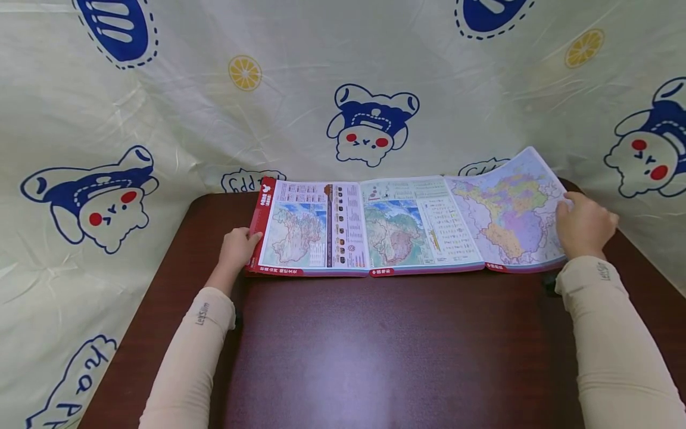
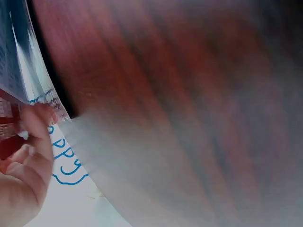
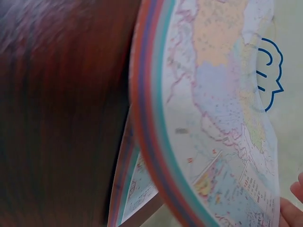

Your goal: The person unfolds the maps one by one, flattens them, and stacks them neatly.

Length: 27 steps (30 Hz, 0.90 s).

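Observation:
A fold-out map with printed maps and text lies across the far part of the table, three panels showing. Its left end has a red strip. My left hand grips that end between thumb and fingers, and the left wrist view also has the hand at the red strip. At the other end my right hand holds the edge of the right panel, which tilts up at its far corner. In the right wrist view the panel curves, layered coloured edges showing, with only fingertips visible.
The dark brown table has a glossy top that reaches toward me in front of the map. Behind and along its sides hangs a pale cloth printed with cartoon figures and orange slices, close to the map's far edge.

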### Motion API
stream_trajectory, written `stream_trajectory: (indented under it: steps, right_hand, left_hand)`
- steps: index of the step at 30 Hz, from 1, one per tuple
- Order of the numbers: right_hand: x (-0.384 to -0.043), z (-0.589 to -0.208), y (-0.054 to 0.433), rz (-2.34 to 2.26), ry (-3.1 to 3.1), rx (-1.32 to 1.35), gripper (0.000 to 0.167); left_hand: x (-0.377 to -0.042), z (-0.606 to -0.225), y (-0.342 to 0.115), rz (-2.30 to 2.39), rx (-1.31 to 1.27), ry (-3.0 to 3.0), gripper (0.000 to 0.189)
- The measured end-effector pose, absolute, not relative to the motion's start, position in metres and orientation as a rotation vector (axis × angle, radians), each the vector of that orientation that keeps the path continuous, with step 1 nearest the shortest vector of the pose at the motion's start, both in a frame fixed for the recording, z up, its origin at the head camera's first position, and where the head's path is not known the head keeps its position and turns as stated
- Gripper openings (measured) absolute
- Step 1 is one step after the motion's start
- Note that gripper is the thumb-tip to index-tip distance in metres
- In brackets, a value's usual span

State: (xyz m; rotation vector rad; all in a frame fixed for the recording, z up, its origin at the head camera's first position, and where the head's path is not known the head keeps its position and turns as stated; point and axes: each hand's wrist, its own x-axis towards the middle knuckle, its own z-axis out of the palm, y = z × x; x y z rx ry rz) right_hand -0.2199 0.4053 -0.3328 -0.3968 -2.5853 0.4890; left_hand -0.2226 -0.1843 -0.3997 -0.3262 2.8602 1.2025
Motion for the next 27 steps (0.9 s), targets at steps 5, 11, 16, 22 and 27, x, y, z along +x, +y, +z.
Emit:
stream_trajectory:
  steps: [5, 11, 16, 22, 27]
  right_hand:
    - [-0.22, -0.337, 0.408, 0.454, -2.63, -0.345, 0.041]
    - [-0.221, -0.343, 0.403, 0.437, -2.645, -0.181, 0.041]
    - [-0.217, -0.348, 0.379, 0.419, -2.702, 0.061, 0.042]
    - [-0.207, -0.364, 0.345, 0.43, -2.939, 0.446, 0.067]
    - [-0.202, -0.375, 0.325, 0.476, -3.151, 0.6, 0.091]
  left_hand:
    - [-0.219, -0.398, -0.181, 1.007, -0.304, 2.862, 0.044]
    - [-0.215, -0.398, -0.174, 0.7, -0.209, 2.926, 0.063]
    - [-0.212, -0.399, -0.167, 0.622, -0.023, 2.946, 0.071]
    - [-0.207, -0.405, -0.163, 0.454, 0.409, 2.871, 0.081]
    - [-0.202, -0.407, -0.162, 0.463, 0.56, 2.828, 0.083]
